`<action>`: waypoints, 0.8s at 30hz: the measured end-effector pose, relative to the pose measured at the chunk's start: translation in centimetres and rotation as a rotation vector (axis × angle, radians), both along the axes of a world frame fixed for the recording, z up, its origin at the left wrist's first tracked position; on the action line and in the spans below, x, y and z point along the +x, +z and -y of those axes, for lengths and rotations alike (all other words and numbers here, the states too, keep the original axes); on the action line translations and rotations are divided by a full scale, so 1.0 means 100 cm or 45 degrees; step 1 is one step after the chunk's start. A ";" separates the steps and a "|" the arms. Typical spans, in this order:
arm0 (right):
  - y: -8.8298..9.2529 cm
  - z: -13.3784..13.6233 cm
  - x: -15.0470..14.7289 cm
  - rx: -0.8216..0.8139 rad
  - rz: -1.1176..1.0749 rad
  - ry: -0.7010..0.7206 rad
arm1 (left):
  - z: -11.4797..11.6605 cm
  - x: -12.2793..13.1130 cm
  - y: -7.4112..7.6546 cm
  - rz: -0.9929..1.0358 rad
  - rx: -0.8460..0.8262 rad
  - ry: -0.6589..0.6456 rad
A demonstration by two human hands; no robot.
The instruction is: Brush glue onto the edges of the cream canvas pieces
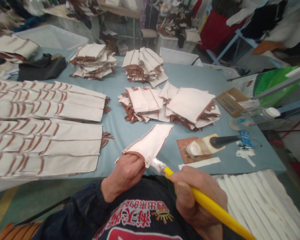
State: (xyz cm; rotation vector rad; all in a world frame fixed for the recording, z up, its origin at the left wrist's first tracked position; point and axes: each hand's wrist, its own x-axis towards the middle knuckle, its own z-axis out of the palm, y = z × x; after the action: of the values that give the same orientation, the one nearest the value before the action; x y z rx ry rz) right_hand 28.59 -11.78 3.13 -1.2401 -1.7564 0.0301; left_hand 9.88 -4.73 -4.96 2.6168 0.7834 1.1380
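Note:
My left hand (pixel 127 171) is closed on the near end of a cream fabric piece (pixel 151 141) with a brown edge, at the table's front. Its far end points away from me toward the stacks. In my right hand (pixel 200 196) is a brush (pixel 215 206) with a yellow handle, its white-coated tip touching the piece's near right corner. To the right lies a brown pad (pixel 183 146) bearing a whitish container (pixel 195 148) with a black handle. A white strip (pixel 200 163) rests just in front of it.
Overlapping rows of brown-edged cream pieces (pixel 75 133) cover the table's left. Several stacks (pixel 142 100) stand across the middle and back. On the right are a cardboard box (pixel 231 101) and a clear plastic bottle (pixel 255 118). White strips (pixel 260 200) lie on a surface at lower right.

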 end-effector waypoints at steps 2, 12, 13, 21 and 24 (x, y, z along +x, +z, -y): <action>0.000 -0.001 0.000 0.010 0.017 -0.013 | 0.000 0.001 0.001 0.006 0.011 0.013; -0.001 0.001 -0.005 0.015 -0.018 -0.053 | 0.000 -0.002 -0.003 -0.008 -0.004 -0.002; -0.003 0.001 -0.005 0.023 -0.017 -0.053 | 0.000 -0.002 -0.003 -0.004 -0.002 -0.002; -0.017 0.002 0.007 -0.086 -0.532 -0.137 | 0.000 -0.006 0.002 0.072 -0.156 -0.075; -0.028 -0.029 0.035 -0.194 -0.632 -0.108 | 0.001 -0.004 0.007 0.130 -0.247 -0.158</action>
State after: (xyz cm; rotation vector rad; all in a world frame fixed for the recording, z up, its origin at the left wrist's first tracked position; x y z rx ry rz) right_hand 32.06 -8.84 0.35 -1.2822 -1.2878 0.3959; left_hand 9.46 -4.82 -4.26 2.3924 0.6650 1.0926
